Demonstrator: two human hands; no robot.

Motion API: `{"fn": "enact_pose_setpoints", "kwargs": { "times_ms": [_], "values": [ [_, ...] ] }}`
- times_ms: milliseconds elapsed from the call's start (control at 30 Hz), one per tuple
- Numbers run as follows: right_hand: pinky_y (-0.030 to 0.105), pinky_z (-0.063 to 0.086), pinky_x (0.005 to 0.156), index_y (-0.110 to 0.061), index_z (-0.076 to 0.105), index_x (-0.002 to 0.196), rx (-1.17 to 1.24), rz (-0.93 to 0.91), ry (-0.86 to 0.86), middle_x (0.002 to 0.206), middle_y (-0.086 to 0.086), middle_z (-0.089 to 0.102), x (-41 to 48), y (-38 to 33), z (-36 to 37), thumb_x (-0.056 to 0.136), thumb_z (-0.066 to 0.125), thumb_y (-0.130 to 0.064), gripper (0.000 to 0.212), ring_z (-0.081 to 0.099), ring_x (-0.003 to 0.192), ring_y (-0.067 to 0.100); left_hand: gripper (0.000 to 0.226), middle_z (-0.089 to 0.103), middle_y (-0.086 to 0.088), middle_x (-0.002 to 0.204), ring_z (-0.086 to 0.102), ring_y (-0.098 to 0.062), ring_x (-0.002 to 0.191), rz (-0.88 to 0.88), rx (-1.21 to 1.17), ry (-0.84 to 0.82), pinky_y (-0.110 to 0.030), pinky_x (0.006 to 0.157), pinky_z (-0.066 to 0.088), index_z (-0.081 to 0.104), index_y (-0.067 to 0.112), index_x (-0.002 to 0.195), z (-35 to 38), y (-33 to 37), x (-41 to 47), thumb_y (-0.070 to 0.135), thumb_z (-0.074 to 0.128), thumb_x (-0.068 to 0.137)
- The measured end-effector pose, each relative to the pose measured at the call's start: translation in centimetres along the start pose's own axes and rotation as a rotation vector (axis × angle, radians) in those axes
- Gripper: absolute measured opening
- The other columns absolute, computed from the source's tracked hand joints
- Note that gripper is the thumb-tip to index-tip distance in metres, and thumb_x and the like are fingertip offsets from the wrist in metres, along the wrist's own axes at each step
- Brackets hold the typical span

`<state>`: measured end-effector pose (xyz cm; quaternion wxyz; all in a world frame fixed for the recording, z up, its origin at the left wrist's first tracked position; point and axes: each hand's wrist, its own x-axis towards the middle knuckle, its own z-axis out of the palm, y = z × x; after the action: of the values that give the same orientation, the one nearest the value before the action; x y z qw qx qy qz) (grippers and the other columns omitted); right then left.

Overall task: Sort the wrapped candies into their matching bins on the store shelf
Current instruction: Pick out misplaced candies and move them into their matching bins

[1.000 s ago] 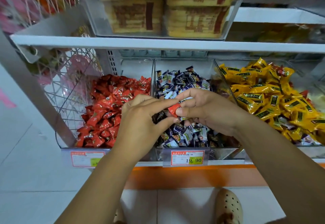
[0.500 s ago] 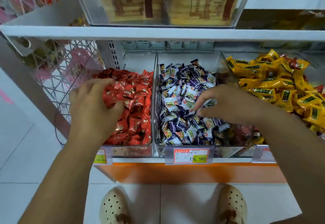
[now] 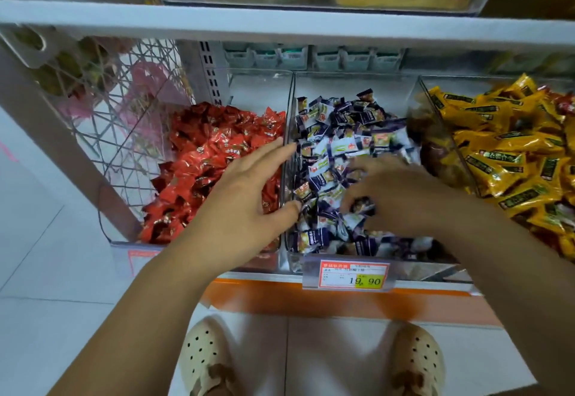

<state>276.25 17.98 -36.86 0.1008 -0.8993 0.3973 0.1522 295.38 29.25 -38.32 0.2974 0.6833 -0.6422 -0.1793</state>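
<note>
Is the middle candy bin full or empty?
Mostly full: purple-and-white candies heap across the middle bin, hiding its floor.

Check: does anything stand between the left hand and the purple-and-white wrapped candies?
Only the clear plastic bin wall, right at the left hand's fingers; the purple-and-white wrapped candies lie just beyond it, open from above.

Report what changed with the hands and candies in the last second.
The left hand carried the red candy, which both hands had pinched, over to the red candies, let it go, and now reaches back, open, over the divider. The right hand dropped into the purple-and-white candies, fingers curled among them. The yellow candies stayed put.
</note>
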Motion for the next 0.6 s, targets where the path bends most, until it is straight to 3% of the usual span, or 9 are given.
{"fn": "enact_pose_setpoints", "kwargs": {
  "times_ms": [167, 267, 367, 467, 533, 600],
  "values": [
    [0.051, 0.018, 0.114, -0.056, 0.061, 0.106, 0.031, -0.002, -0.068, 0.156, -0.013, 0.014, -0.9, 1.9, -0.9, 0.083, 0.071, -0.039, 0.030, 0.006, 0.143, 0.022, 0.071, 0.019, 0.036, 0.145, 0.013, 0.005, 0.140, -0.021, -0.031, -0.034, -0.028, 0.117, 0.014, 0.027, 0.053, 0.143, -0.3, -0.1, -0.3, 0.045, 0.063, 0.082],
    [0.033, 0.023, 0.108, -0.048, 0.066, 0.102, 0.153, -0.138, 0.090, 0.139, -0.017, 0.043, -1.1, 1.0, -1.3, 0.081, 0.072, -0.040, 0.023, 0.025, 0.130, 0.014, 0.071, 0.020, 0.037, 0.146, 0.012, 0.007, 0.139, -0.017, -0.033, -0.045, -0.024, 0.114, 0.014, 0.027, 0.055, 0.142, -0.5, -0.1, -0.3, 0.053, 0.060, 0.079],
    [0.030, 0.017, 0.109, -0.041, 0.071, 0.099, 0.274, -0.316, 0.119, 0.123, -0.023, 0.057, -0.1, -1.8, -0.1, 0.082, 0.072, -0.035, 0.018, 0.029, 0.125, 0.005, 0.070, 0.021, 0.038, 0.146, 0.014, 0.010, 0.137, -0.025, -0.065, -0.046, -0.025, 0.115, 0.018, 0.029, 0.055, 0.141, -0.6, 0.0, -0.3, 0.050, 0.061, 0.080],
    [0.042, -0.011, 0.116, -0.049, 0.065, 0.110, 0.152, -0.376, -0.006, 0.144, -0.020, 0.041, 1.4, -3.4, 2.4, 0.085, 0.067, -0.035, 0.029, 0.003, 0.144, 0.008, 0.069, 0.024, 0.036, 0.147, 0.017, 0.009, 0.137, -0.022, -0.085, -0.038, -0.033, 0.116, 0.024, 0.030, 0.055, 0.141, -0.4, -0.2, -0.3, 0.040, 0.064, 0.082],
    [0.055, -0.017, 0.113, -0.052, 0.059, 0.116, 0.009, -0.308, -0.016, 0.152, -0.020, 0.027, 1.9, -2.5, 2.9, 0.085, 0.065, -0.042, 0.034, -0.008, 0.146, 0.014, 0.068, 0.025, 0.036, 0.146, 0.019, 0.008, 0.137, -0.020, -0.096, -0.038, -0.036, 0.116, 0.027, 0.030, 0.057, 0.140, -0.3, -0.3, -0.4, 0.043, 0.064, 0.083],
    [0.060, -0.013, 0.112, -0.053, 0.058, 0.115, -0.066, -0.196, 0.029, 0.153, -0.019, 0.022, 1.7, -0.8, 2.3, 0.084, 0.063, -0.051, 0.031, -0.009, 0.146, 0.018, 0.068, 0.025, 0.037, 0.146, 0.019, 0.009, 0.137, -0.021, -0.109, -0.038, -0.036, 0.115, 0.027, 0.030, 0.057, 0.139, -0.4, -0.4, -0.5, 0.044, 0.064, 0.082]
  ]
}}
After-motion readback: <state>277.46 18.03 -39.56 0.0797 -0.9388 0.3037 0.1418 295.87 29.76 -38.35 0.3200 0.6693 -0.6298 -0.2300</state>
